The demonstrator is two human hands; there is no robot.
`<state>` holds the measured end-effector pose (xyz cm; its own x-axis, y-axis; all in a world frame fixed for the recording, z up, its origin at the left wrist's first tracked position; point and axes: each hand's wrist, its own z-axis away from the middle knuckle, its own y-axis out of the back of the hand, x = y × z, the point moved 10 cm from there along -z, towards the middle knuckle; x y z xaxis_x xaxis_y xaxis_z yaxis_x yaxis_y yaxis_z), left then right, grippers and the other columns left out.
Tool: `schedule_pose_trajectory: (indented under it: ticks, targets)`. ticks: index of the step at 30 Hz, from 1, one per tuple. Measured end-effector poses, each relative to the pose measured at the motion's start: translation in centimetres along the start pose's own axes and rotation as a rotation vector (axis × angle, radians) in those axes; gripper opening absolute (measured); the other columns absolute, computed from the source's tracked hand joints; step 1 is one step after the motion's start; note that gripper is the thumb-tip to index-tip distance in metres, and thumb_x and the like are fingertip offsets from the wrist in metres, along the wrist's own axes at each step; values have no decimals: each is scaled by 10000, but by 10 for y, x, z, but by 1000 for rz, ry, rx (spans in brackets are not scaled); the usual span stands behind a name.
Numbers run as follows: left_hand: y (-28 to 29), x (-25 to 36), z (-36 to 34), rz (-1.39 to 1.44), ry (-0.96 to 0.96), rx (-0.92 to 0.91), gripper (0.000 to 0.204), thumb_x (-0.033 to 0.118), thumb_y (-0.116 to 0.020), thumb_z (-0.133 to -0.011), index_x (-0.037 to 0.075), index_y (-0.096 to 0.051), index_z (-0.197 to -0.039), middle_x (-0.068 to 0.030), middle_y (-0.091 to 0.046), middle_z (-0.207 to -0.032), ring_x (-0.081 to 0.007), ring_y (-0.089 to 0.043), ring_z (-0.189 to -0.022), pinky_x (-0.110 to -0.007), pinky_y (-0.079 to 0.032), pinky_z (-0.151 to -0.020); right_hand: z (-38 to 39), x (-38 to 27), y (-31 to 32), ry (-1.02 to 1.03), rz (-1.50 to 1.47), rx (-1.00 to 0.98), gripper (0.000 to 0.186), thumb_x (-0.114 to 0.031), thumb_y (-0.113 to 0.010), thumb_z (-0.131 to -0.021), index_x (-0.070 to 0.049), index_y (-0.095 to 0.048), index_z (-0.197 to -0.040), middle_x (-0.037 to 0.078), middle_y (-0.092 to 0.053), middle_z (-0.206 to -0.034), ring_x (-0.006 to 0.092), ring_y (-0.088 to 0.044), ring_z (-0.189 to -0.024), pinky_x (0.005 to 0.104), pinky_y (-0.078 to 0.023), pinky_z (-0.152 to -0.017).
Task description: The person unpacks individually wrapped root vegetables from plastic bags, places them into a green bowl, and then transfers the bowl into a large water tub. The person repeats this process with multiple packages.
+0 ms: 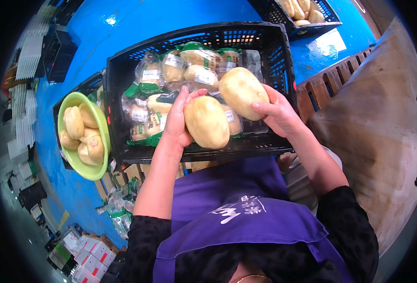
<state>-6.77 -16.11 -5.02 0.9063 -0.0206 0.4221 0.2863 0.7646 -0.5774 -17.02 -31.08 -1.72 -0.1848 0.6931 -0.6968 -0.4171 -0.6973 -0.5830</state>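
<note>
1. Hands are working above a big black crate [260, 145]: the left hand [179, 123] is cupping one bare, pale vegetable [207, 123], while the right hand [280, 114] is gripping a second vegetable [243, 93], thumb across its near side.
2. Beneath them, that crate is holding many bagged vegetables [201, 75], in clear-and-green plastic with white labels; I'm judging those finished.
3. At upper right, another black crate [314, 31] is carrying bare vegetables [302, 9].
4. To the left, a green bowl [75, 163] is holding several more bare pieces [93, 147], so plenty seems to be remaining.
5. Down at lower left, loose plastic bags [121, 214] are lying crumpled; whether anything is filling them, I can't tell.
6. Nothing is wrapping the two held vegetables, so I'm counting them as unfinished.
</note>
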Motion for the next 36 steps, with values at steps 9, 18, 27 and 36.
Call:
schedule_pose_trajectory:
  ticks: [9, 18, 27, 36]
  targets:
    - [-20, 22, 17, 174, -44, -274, 515, 305, -475, -971, -2, -438, -1383, -179, -519, -1369, -342, -510, -1269, -495, -412, -1073, -10, 18, 8, -34, -107, 62, 680, -137, -730, -793, -5, -398, -1372, 124, -552, -1278, 227, -565, -1168, 390, -467, -982]
    - [-15, 36, 25, -34, -142, -231, 666, 329, -655, -878, 66, -384, -1426, -127, -501, -1352, -281, -522, -1249, -465, -479, -1010, -16, 27, 0, -78, -109, 61, 666, -145, -715, -814, 0, -387, -1376, 130, -551, -1278, 236, -566, -1162, 395, -481, -962]
    - [-14, 34, 21, -17, -130, -211, 713, 375, -739, -812, 134, -413, -1399, -120, -509, -1324, -312, -518, -1241, -533, -485, -980, -15, 27, -6, -132, -74, 49, 722, -138, -721, -791, -21, -368, -1410, 117, -538, -1297, 231, -558, -1162, 384, -489, -941]
    - [17, 56, 18, -28, -235, -93, 638, 465, -640, -870, 71, -501, -1352, -146, -579, -1302, -326, -561, -1209, -553, -463, -977, -22, 11, -10, 28, 78, -22, 831, -26, -747, -746, -21, -313, -1455, 109, -481, -1364, 215, -492, -1253, 366, -440, -1025]
